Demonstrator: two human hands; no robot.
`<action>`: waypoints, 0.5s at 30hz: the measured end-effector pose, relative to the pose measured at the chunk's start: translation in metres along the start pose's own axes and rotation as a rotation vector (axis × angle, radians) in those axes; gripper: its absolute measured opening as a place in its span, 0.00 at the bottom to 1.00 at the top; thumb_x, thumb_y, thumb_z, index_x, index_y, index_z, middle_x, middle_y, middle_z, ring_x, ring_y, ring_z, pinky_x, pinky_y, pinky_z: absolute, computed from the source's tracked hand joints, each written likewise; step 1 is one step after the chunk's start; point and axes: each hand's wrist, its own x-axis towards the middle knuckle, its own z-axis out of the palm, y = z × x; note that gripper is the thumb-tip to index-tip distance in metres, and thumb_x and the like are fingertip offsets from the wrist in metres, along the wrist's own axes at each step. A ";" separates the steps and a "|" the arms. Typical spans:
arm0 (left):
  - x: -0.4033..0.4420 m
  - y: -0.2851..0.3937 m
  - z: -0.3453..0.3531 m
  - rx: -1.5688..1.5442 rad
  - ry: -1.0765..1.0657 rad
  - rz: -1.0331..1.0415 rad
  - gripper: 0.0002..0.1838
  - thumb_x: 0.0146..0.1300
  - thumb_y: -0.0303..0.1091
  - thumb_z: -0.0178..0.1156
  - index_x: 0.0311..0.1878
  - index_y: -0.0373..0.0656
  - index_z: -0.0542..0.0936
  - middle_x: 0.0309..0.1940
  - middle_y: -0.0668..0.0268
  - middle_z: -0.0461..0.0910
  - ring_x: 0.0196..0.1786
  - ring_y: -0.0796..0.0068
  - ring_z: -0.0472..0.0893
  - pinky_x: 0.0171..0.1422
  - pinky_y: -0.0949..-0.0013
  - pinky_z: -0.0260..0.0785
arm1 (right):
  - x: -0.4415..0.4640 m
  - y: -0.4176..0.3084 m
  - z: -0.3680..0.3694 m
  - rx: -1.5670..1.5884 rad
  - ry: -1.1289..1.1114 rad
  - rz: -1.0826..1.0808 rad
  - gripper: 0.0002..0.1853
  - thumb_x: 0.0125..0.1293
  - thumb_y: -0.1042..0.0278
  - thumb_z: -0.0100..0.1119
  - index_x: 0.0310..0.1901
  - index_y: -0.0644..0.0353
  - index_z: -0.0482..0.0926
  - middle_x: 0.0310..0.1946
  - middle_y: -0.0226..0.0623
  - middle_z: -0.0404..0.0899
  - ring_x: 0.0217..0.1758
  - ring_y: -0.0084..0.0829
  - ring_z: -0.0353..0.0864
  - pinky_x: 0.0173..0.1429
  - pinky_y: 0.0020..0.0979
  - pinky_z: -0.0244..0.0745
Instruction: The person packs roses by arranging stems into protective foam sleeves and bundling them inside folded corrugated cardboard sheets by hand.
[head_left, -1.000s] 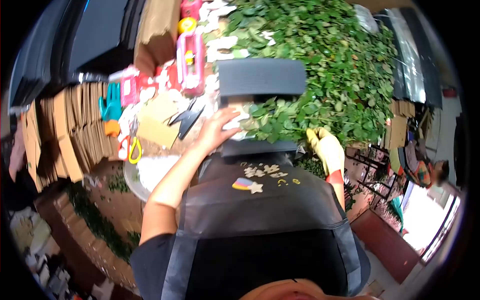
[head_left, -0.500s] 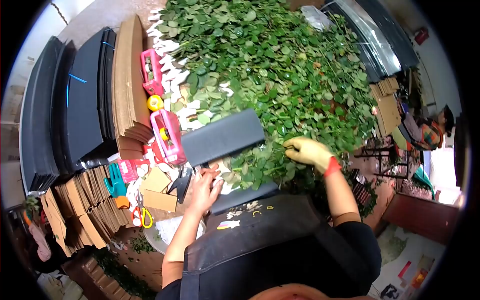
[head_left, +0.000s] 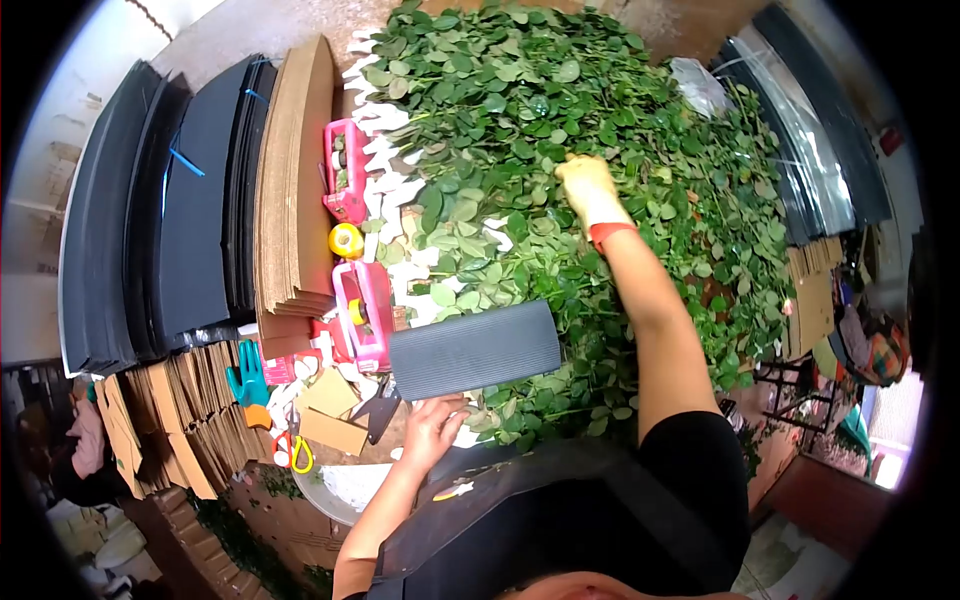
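Observation:
My left hand (head_left: 433, 432), bare, lies at the near edge of the dark ribbed board (head_left: 475, 350), its fingers partly bent; whether it grips anything is unclear. White-wrapped ends and leafy stems show beside it, partly beneath the board. My right hand (head_left: 588, 185), in a pale yellow glove with a red band at the wrist, reaches far into the wide heap of green leafy stems (head_left: 540, 110). Its fingers are bent together at the leaves, and what they hold is too small to tell.
At left stand dark sheets (head_left: 205, 220), brown cardboard (head_left: 295, 190) and pink tape dispensers (head_left: 365, 310). Nearer are a teal glove (head_left: 247, 375), scissors (head_left: 301, 453) and a round pan (head_left: 345, 490). A clear plastic bag (head_left: 697, 88) lies at back right, and a person (head_left: 885, 350) is far right.
My right hand has moved forward from the near leaves deep into the heap. My left hand stays by the board's near edge. The view has shifted.

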 end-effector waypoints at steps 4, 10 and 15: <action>-0.004 -0.006 0.003 -0.020 0.006 -0.013 0.10 0.61 0.30 0.75 0.45 0.44 0.89 0.49 0.64 0.89 0.53 0.58 0.85 0.59 0.57 0.75 | -0.047 0.038 -0.094 -0.082 0.673 -0.168 0.17 0.59 0.75 0.67 0.49 0.47 0.90 0.64 0.35 0.84 0.64 0.35 0.80 0.71 0.37 0.77; -0.003 -0.009 0.001 -0.034 0.006 0.051 0.11 0.62 0.31 0.75 0.48 0.43 0.89 0.50 0.61 0.88 0.53 0.56 0.85 0.60 0.57 0.76 | -0.157 0.092 -0.092 0.557 0.391 -0.205 0.21 0.65 0.83 0.59 0.58 0.57 0.86 0.64 0.38 0.84 0.69 0.35 0.81 0.73 0.36 0.76; 0.000 -0.013 -0.006 -0.105 -0.093 0.023 0.09 0.72 0.30 0.64 0.49 0.40 0.89 0.55 0.56 0.88 0.58 0.57 0.86 0.65 0.58 0.75 | -0.267 0.075 -0.129 0.667 0.482 -0.324 0.16 0.69 0.85 0.56 0.52 0.56 0.88 0.53 0.38 0.90 0.57 0.38 0.90 0.64 0.34 0.84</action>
